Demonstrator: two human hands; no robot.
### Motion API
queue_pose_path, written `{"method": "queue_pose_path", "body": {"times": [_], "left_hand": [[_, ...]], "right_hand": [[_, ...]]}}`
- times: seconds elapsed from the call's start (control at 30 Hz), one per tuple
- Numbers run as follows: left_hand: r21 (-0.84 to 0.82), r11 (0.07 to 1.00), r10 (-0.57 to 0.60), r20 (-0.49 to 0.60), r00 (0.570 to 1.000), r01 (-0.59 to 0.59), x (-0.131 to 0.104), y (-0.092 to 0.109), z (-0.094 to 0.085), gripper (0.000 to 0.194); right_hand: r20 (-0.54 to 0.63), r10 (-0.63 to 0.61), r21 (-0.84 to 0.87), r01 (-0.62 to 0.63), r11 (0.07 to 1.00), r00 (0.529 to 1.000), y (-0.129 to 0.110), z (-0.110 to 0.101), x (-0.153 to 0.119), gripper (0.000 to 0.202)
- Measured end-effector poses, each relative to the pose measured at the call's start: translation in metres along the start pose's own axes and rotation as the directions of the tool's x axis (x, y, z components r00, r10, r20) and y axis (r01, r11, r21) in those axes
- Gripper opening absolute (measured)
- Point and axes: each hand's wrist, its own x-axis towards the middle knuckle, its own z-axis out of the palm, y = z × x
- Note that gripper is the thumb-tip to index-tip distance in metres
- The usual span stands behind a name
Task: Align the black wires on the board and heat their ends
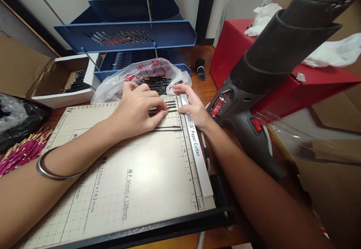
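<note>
My left hand [142, 110] lies over the upper part of the paper cutter [158, 166], thumb and forefinger pinched on a thin black cord [172, 110]. Other thin black cords [169, 128] lie crosswise on the board, their ends close to the ruled strip; their far lengths are hidden under the left hand. At the cutter's right edge is my right hand [196, 110], thumb and forefinger apart. Its thumb tip is at the end of the pinched cord, and its forefinger stretches toward a clear plastic bag [113, 85] holding many black cords with gold-coloured tips.
Blue tiered trays [126, 35] stand behind the bag. At left are a white box [62, 95] of black pieces and a purple bundle [26, 151] with gold tips. A tied black bundle [200, 70], a red box [237, 38] and a dark machine with a wide tube [265, 57] are at right.
</note>
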Motion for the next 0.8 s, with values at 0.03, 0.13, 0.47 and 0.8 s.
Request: {"method": "queue_pose_path", "body": {"times": [0.03, 0.13, 0.47, 0.8], "left_hand": [[0.001, 1.0, -0.003, -0.004, 1.0, 0.003, 0.0, 0.0, 0.0001, 0.027], [0.005, 1.0, -0.003, -0.007, 1.0, 0.003, -0.0001, -0.0006, 0.0004, 0.027], [-0.009, 1.0, 0.0, -0.007, 1.0, 0.0, -0.0003, -0.0029, 0.0024, 0.028], [-0.009, 1.0, 0.023, -0.006, 1.0, -0.023, -0.0009, -0.0032, 0.0033, 0.026]], "right_hand": [[0.003, -0.005, -0.005, 0.005, 1.0, 1.0, 0.0002, -0.0003, -0.0001, 0.064], [0.002, -0.014, -0.016, 0.014, 1.0, 1.0, 0.0008, -0.0008, 0.0002, 0.062], [0.0, -0.009, -0.032, 0.009, 0.999, 1.0, 0.0005, -0.0002, 0.0009, 0.062], [0.017, -0.008, -0.041, 0.009, 0.999, 1.0, -0.0002, -0.0011, 0.0008, 0.063]]}}
